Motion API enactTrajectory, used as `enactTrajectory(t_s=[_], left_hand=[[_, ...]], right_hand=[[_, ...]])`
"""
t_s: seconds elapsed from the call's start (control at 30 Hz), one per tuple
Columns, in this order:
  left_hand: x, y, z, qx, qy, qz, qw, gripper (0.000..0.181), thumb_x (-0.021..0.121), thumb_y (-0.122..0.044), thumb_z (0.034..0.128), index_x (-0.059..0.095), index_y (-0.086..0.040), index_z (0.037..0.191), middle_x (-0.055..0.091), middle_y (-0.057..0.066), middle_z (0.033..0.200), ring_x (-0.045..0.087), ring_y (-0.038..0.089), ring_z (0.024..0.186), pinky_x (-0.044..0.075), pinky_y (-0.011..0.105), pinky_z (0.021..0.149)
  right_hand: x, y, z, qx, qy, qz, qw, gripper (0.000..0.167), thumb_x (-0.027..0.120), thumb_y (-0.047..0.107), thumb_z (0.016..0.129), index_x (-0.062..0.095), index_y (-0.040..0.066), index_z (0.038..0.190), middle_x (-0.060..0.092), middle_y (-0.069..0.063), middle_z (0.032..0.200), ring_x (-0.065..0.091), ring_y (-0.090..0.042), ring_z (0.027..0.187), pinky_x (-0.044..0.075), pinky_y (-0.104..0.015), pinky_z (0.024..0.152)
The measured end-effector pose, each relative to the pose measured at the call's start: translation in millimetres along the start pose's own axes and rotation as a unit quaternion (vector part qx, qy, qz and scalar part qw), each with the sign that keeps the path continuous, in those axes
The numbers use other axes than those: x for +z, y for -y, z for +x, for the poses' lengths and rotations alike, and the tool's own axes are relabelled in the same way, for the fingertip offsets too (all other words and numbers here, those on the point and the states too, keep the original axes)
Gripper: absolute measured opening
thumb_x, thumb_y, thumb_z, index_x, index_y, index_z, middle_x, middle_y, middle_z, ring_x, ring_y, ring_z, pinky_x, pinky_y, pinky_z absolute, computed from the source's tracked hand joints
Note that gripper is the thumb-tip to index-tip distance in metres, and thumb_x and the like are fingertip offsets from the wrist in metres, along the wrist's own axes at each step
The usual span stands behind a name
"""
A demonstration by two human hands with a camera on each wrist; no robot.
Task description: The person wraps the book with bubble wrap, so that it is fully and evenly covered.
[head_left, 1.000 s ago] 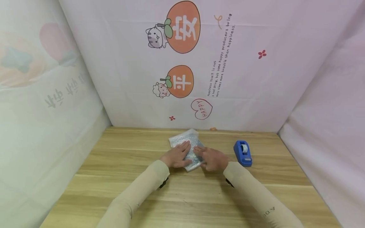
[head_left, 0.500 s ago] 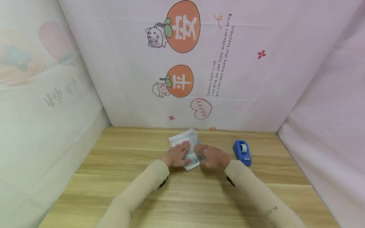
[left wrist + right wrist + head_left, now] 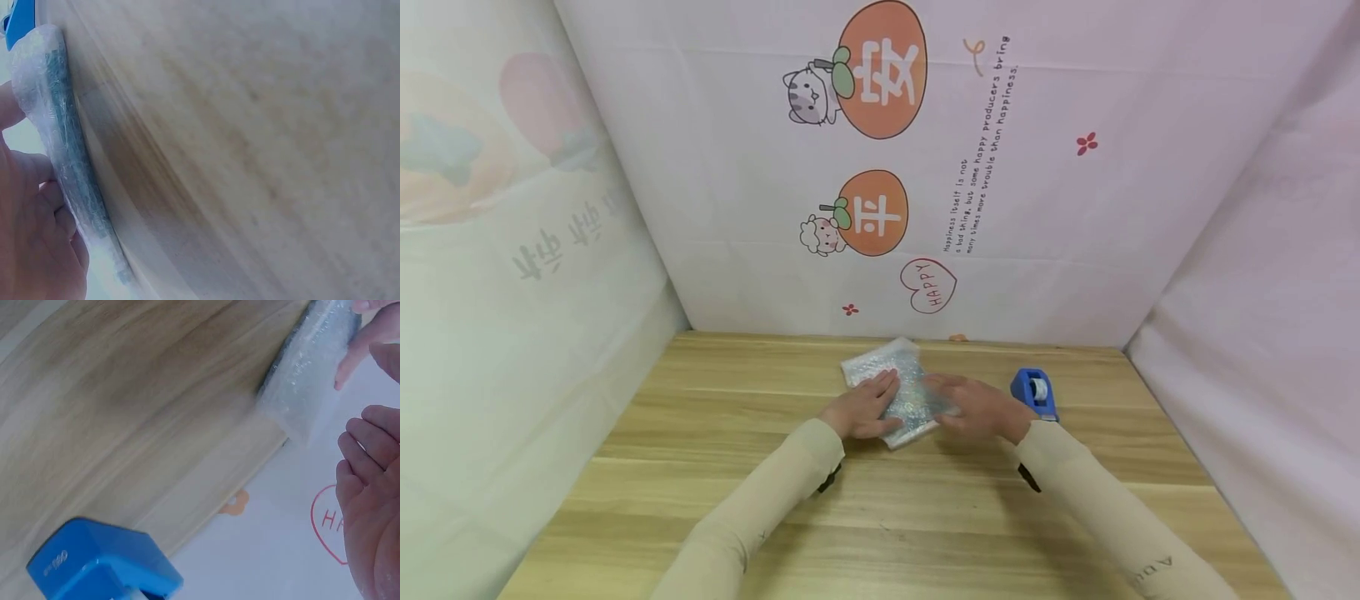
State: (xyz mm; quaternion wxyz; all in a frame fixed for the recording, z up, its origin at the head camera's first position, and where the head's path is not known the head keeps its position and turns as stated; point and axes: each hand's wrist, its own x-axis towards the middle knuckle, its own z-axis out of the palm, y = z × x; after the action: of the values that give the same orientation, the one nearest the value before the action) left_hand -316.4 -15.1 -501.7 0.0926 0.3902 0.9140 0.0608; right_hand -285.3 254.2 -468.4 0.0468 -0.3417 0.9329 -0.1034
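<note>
A flat item wrapped in clear bubble wrap (image 3: 914, 402) lies on the table, with something dark teal showing through the wrap in the left wrist view. My left hand (image 3: 863, 408) rests on it with fingers extended. Slightly blurred, my right hand (image 3: 977, 407) hovers at the packet's right edge. In the right wrist view that hand (image 3: 381, 469) is apart from the wrapped packet (image 3: 306, 369), its fingers loosely bent and holding nothing. To its right stands a blue tape dispenser (image 3: 1022, 385) with a white roll (image 3: 1039, 389), its front end partly hidden by the right forearm.
The wooden table (image 3: 737, 467) is bounded by a printed white cloth (image 3: 760, 275) at the back and by plain cloth walls on both sides. Nearest the right wrist camera is the blue dispenser (image 3: 100, 556), by the table's back edge.
My right hand has come up off the wrapped packet and shifted right, towards the tape dispenser. The left hand and the packet have stayed in place.
</note>
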Motion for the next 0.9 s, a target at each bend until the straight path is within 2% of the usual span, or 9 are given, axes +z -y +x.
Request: enactTrajectory(t_s=[0.2,0.3,0.57,0.73,0.9], left_hand=[[5.9,4.5,3.0,-0.005,0.004,-0.005,1.0,0.082,0.041,-0.052,0.1103,0.016,0.001,0.168,0.012,0.019,0.178,0.014,0.033,0.167,0.019,0.046,0.137],[3.7,3.3,2.9,-0.009,0.01,-0.001,0.9999,0.082,0.042,-0.052,0.1103,0.015,0.001,0.168,0.011,0.018,0.178,0.013,0.032,0.167,0.018,0.046,0.137],[3.5,3.9,3.5,-0.012,0.006,-0.003,0.9999,0.084,0.044,-0.054,0.1089,0.018,0.0,0.168,0.013,0.017,0.178,0.015,0.031,0.167,0.019,0.045,0.137],[1.1,2.9,1.6,-0.01,0.01,-0.006,0.9999,0.083,0.043,-0.053,0.1094,0.016,0.0,0.168,0.011,0.017,0.178,0.013,0.032,0.167,0.019,0.045,0.137],[1.5,2.9,2.4,-0.008,0.01,-0.004,0.9999,0.084,0.044,-0.053,0.1091,0.017,0.001,0.168,0.012,0.018,0.178,0.014,0.032,0.167,0.019,0.046,0.137]], right_hand=[[-18,2,-17.3,0.025,0.002,-0.005,0.9997,0.066,0.061,0.034,0.108,0.039,0.004,0.163,0.041,-0.017,0.169,0.044,-0.039,0.153,0.041,-0.058,0.124],[-25,1,-28.5,0.03,-0.015,-0.005,0.9994,0.066,0.063,0.033,0.107,0.041,0.004,0.161,0.044,-0.018,0.167,0.047,-0.04,0.151,0.044,-0.057,0.122],[-45,-7,-60.1,0.003,-0.084,-0.034,0.9959,0.063,0.072,0.027,0.102,0.052,-0.005,0.152,0.058,-0.024,0.154,0.06,-0.04,0.138,0.052,-0.055,0.114],[-54,-14,-82.7,0.012,-0.113,-0.038,0.9927,0.062,0.079,0.021,0.096,0.057,-0.009,0.146,0.064,-0.027,0.144,0.066,-0.043,0.129,0.056,-0.057,0.107],[-57,-23,-104.5,0.035,-0.125,-0.034,0.9909,0.06,0.082,0.022,0.094,0.061,-0.007,0.142,0.068,-0.027,0.137,0.07,-0.043,0.121,0.062,-0.056,0.096]])
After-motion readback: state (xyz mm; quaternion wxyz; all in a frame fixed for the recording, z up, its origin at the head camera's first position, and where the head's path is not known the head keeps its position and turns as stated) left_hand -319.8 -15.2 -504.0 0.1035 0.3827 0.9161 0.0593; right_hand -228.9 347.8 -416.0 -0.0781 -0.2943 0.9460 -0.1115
